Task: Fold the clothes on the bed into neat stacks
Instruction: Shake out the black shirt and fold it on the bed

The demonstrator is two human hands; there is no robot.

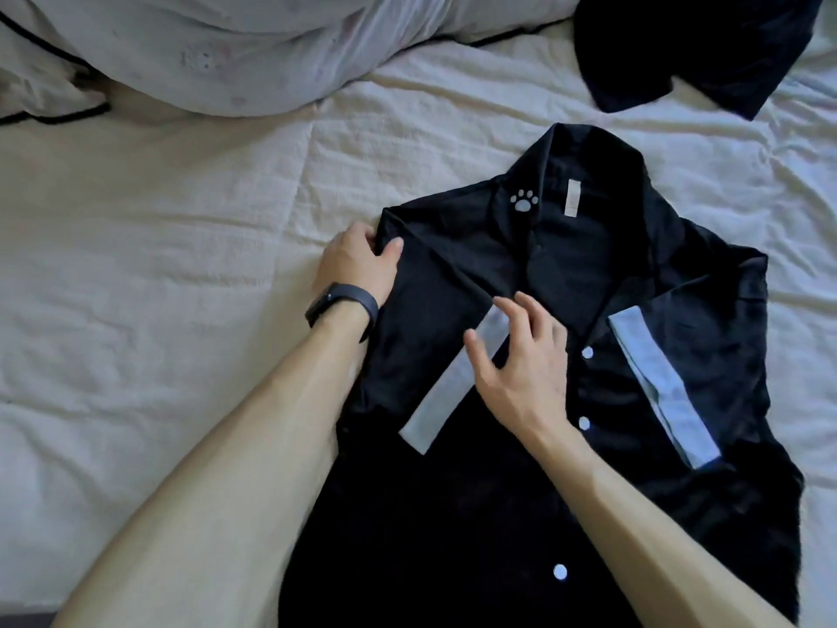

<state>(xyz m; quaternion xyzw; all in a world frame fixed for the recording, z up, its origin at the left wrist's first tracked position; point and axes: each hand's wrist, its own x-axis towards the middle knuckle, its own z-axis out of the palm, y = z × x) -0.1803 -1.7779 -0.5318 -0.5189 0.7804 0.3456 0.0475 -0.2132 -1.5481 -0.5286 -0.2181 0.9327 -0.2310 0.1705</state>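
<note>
A black button-up shirt (pixel 566 469) lies face up on the bed, collar away from me, with a white paw print on the collar and white buttons down the front. Its left sleeve, with a pale cuff band (pixel 453 387), is folded inward across the chest. A second pale cuff (pixel 661 387) lies on the shirt's right side. My left hand (pixel 358 260), a dark band on its wrist, pinches the folded shoulder edge. My right hand (pixel 525 360) hovers with fingers spread over the folded sleeve's cuff, holding nothing.
The bed is covered by a wrinkled cream sheet (pixel 158 287). A pale pillow or duvet (pixel 253 52) is bunched at the far left. Another black garment (pixel 693 47) lies at the far right corner.
</note>
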